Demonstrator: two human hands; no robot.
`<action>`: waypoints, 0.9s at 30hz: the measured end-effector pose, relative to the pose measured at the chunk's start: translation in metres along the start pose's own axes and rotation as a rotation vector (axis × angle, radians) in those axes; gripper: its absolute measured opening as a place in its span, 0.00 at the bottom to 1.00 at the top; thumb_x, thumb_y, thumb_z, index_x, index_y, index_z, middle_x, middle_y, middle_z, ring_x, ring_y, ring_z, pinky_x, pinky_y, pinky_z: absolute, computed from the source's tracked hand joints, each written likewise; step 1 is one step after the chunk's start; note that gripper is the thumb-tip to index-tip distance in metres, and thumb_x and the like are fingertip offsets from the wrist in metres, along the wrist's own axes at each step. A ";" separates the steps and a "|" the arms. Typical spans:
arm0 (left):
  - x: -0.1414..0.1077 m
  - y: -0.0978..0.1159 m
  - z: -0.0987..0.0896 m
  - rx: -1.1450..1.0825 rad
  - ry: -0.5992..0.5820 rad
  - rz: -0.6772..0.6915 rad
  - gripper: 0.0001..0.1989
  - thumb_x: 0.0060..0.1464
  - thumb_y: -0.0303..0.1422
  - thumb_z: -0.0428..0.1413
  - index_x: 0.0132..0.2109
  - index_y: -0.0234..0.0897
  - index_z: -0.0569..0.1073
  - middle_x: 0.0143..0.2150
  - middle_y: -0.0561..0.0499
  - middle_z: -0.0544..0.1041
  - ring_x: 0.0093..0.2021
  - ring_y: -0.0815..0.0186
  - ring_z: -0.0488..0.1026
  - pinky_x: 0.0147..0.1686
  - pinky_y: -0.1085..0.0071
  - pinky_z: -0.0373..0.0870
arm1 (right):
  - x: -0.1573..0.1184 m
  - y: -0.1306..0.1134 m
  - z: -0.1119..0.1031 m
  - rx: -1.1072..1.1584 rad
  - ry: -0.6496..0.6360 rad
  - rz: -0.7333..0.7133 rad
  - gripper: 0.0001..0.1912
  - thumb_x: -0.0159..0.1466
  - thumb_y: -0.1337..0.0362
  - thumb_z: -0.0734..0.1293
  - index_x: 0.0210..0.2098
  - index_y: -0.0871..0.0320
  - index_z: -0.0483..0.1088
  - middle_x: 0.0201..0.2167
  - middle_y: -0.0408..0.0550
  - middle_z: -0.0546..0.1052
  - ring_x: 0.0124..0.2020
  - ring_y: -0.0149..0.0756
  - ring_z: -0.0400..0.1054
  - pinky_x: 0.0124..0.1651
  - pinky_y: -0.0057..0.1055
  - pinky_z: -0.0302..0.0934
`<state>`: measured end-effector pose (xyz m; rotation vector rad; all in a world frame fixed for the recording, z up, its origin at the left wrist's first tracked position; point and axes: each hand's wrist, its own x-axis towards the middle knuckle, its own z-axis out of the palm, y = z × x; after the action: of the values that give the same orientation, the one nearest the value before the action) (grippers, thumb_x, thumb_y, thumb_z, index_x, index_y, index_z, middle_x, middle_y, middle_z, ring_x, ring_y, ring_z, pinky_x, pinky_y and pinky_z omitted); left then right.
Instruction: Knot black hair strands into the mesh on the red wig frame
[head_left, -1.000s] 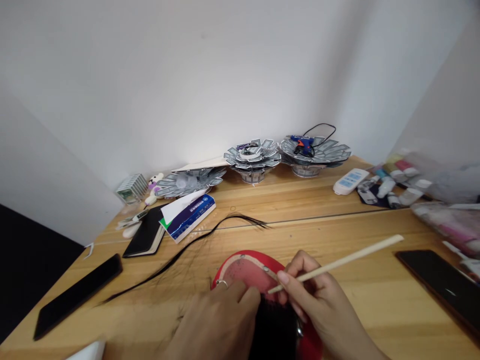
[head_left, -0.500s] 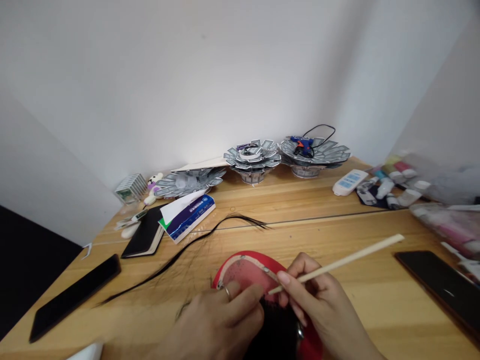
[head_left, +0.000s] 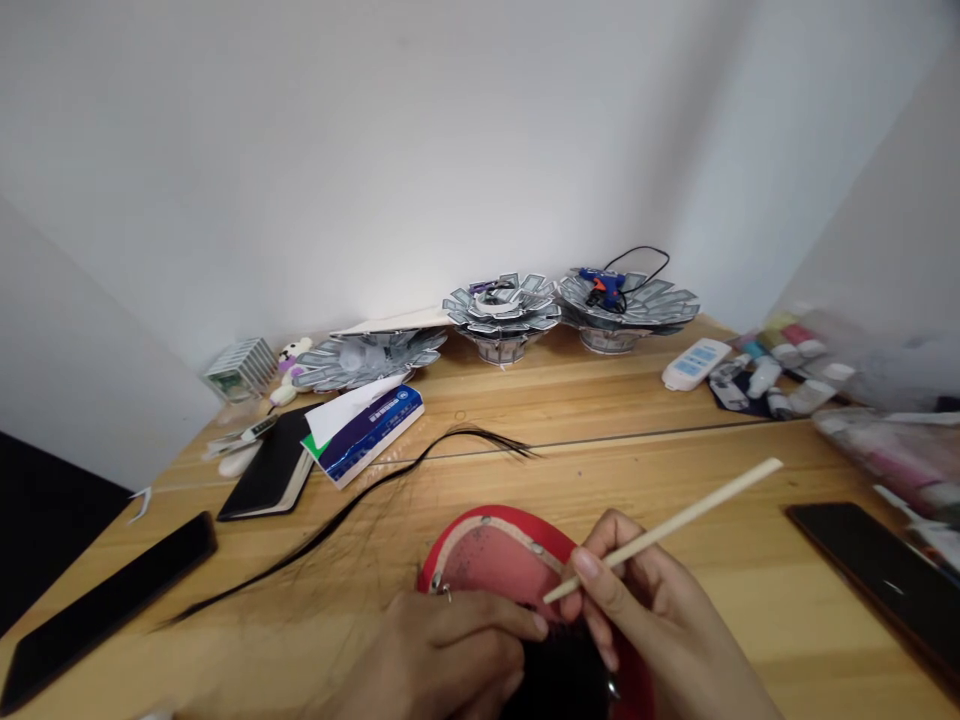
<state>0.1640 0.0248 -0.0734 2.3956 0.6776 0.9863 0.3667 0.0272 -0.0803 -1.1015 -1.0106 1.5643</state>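
My right hand (head_left: 645, 610) pinches a thin pale wooden stick (head_left: 667, 530), its tip over a red rounded cap (head_left: 487, 560) with a pale band and a speckled mesh patch. My left hand (head_left: 442, 665) lies across the cap's near part, fingers curled over it, with a metal ring (head_left: 446, 592) showing beside them. A dark tuft of black hair (head_left: 559, 680) sits below the cap, partly hidden by both hands. A long black hair strand (head_left: 352, 505) lies on the table to the left.
The wooden table (head_left: 675, 480) carries a black phone (head_left: 105, 625) at left and another (head_left: 885, 580) at right. Behind are a black notebook (head_left: 270, 470), a blue-and-white box (head_left: 364, 435), card-covered bowls (head_left: 501, 320), a blue glue gun (head_left: 600, 287) and several bottles (head_left: 765, 378).
My left fingers have slid down and right over the black hair. The stick's tip has shifted slightly right. The whole scene has moved a little left in view.
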 end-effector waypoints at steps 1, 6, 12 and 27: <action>-0.001 0.000 0.000 0.000 -0.007 -0.005 0.07 0.62 0.21 0.52 0.40 0.36 0.72 0.41 0.45 0.82 0.35 0.70 0.82 0.37 0.83 0.75 | 0.001 0.000 -0.001 -0.006 -0.024 0.004 0.24 0.59 0.42 0.72 0.28 0.57 0.65 0.19 0.41 0.75 0.17 0.25 0.60 0.21 0.22 0.54; -0.002 0.003 -0.004 0.013 -0.084 -0.080 0.11 0.63 0.21 0.50 0.47 0.39 0.72 0.42 0.47 0.82 0.38 0.69 0.81 0.38 0.81 0.75 | 0.001 -0.001 -0.007 -0.032 -0.068 0.009 0.22 0.63 0.44 0.69 0.30 0.56 0.66 0.19 0.39 0.72 0.20 0.28 0.63 0.27 0.26 0.58; 0.003 0.008 -0.007 0.019 -0.088 -0.115 0.09 0.63 0.22 0.48 0.38 0.38 0.71 0.36 0.50 0.80 0.34 0.70 0.79 0.35 0.81 0.73 | -0.002 -0.007 -0.003 -0.075 -0.029 0.000 0.22 0.61 0.42 0.70 0.29 0.55 0.67 0.19 0.39 0.72 0.20 0.31 0.63 0.30 0.29 0.59; 0.006 0.008 -0.005 -0.086 -0.047 -0.199 0.10 0.59 0.20 0.49 0.37 0.39 0.70 0.40 0.52 0.79 0.37 0.72 0.77 0.40 0.82 0.70 | -0.006 -0.010 -0.002 -0.091 -0.012 -0.070 0.22 0.61 0.43 0.70 0.28 0.56 0.69 0.23 0.40 0.73 0.22 0.29 0.62 0.27 0.26 0.56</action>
<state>0.1665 0.0235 -0.0622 2.2204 0.8213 0.8557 0.3714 0.0241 -0.0699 -1.1081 -1.1267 1.4828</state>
